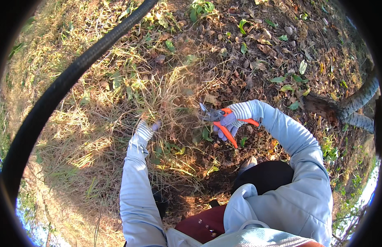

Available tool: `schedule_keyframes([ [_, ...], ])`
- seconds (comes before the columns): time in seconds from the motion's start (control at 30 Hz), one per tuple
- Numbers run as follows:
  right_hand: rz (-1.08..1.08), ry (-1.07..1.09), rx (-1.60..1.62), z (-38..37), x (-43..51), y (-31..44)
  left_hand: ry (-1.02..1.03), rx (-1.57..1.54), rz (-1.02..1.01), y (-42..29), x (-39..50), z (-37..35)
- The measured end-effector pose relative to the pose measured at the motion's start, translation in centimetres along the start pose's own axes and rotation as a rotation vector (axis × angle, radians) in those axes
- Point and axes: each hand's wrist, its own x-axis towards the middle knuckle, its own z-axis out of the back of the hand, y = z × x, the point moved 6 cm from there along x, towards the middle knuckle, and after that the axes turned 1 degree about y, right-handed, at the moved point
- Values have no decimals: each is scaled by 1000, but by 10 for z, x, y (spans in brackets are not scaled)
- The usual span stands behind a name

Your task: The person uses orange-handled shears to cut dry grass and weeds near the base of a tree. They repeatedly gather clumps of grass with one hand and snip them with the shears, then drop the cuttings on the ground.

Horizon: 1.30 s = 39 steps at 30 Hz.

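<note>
My right hand, in a striped, purple-fingered glove, grips orange-handled pruning shears. Their handles are spread and the metal blades, apart at the tips, point left over the ground. To the left, my left hand, in a matching glove, is at a clump of dry grass. Grass stems cover its fingers, and I see them closed around some of the stems. Between the hands lie loose dry grass and a few green leaves.
A thick black hose or cable arches across the left side, close to the camera. A forked tree trunk stands at the right. Fallen leaves and small stones lie on the soil at the upper right. My shoe is below the shears.
</note>
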Motion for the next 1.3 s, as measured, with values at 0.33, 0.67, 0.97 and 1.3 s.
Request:
schedule_keyframes([
  [0.33, -118, -275, -37, 51, 1, 8, 80, -154, 84, 14, 7, 3],
  [0.67, 50, -524, -147, 51, 55, 41, -27, 70, 43, 28, 16, 8],
  [0.97, 43, -602, -751, 4, 36, 12, -19, 1, -51, 23, 5, 8],
  [1.3, -58, -554, -124, 52, 41, 30, 22, 285, 51, 8, -3, 5],
])
